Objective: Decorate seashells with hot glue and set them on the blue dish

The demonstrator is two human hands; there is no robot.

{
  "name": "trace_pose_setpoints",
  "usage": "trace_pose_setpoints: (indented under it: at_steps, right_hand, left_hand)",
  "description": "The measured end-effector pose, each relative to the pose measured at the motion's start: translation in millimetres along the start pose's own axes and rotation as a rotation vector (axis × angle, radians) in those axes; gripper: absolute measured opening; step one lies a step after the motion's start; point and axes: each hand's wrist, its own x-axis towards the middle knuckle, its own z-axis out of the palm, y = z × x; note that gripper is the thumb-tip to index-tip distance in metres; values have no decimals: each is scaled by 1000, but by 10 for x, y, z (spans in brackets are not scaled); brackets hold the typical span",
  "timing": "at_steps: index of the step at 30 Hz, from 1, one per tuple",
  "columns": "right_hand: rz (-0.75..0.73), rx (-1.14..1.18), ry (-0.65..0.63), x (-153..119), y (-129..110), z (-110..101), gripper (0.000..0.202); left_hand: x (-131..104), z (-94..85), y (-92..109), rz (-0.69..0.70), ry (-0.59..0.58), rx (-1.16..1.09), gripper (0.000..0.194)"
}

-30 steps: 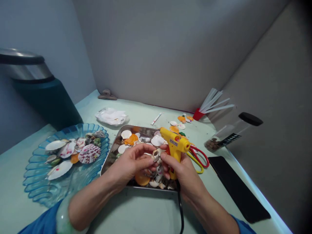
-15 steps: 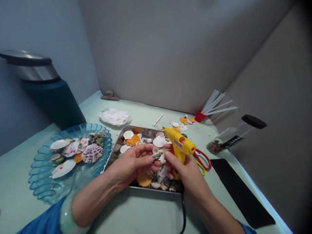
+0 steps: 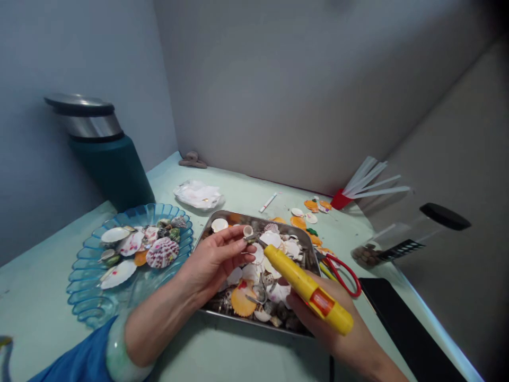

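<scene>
My left hand (image 3: pixel 218 256) pinches a small shell piece (image 3: pixel 248 232) with a round, pale, ring-like end between thumb and fingertips. My right hand (image 3: pixel 318 307) is wrapped round a yellow glue gun (image 3: pixel 306 284), its nozzle pointing up and left and reaching the shell piece. Whether the nozzle touches the shell I cannot tell. Both hands are over a metal tray (image 3: pixel 254 324) filled with shells, among them an orange scallop shell (image 3: pixel 243 300) near the front. The trigger and most of the right fingers are hidden.
A blue scalloped plate (image 3: pixel 85 276) with shells stands at left, before a teal bottle (image 3: pixel 113 170). Red-handled scissors (image 3: pixel 350 276), a black flat object (image 3: pixel 405 323) and a clear jar (image 3: pixel 397 233) lie at right. Glue sticks (image 3: pixel 366 178) stand in a red cup (image 3: pixel 341 199).
The glue gun has swung from upright beside the fingers to pointing its nozzle at the shell piece. My right fingers have left the shell piece; the left hand still holds it. The view has shifted left.
</scene>
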Motion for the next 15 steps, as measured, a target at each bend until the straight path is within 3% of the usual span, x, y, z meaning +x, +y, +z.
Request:
trace_pose_setpoints:
  at_steps: [15]
  right_hand:
    - [-20, 6, -9, -7, -5, 23, 11]
  left_hand:
    - [-17, -6, -37, 6, -70, 55, 29]
